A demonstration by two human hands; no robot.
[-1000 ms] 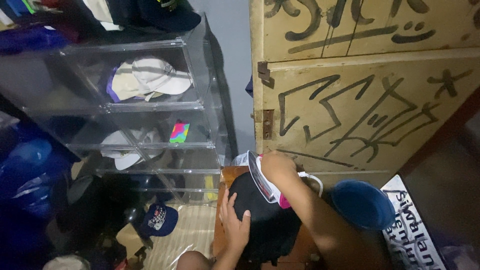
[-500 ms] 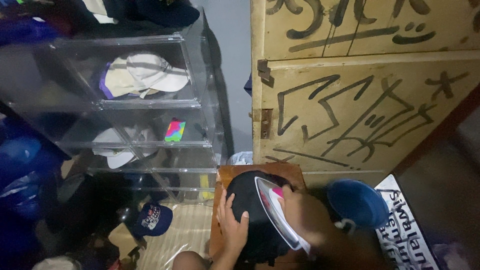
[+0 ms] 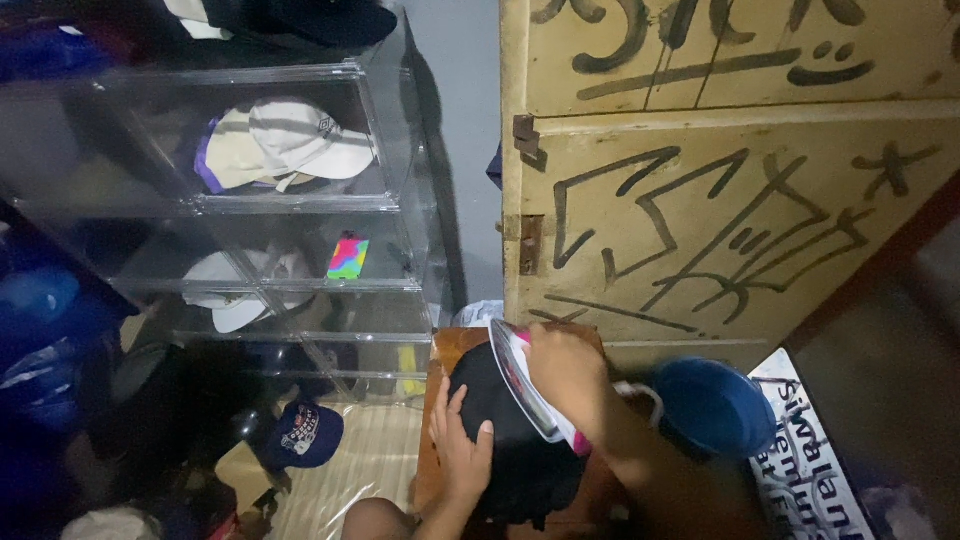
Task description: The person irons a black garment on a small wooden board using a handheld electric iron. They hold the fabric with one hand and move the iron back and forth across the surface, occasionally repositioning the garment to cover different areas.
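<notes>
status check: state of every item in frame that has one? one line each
left hand: flat, pressing on the black garment
right hand: gripping the iron
iron: tilted on edge, soleplate facing the garment
black garment: spread on the wooden stool
wooden stool: mostly covered
blue basin: upright on floor
wooden door: shut

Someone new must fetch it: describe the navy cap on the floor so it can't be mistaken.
Start at the clear plastic drawer stack on the left, holding pale caps. Drop to the floor below its lowest drawer. The navy cap lies there alone, dark blue with a light emblem, unlike the cream ones above.
</notes>
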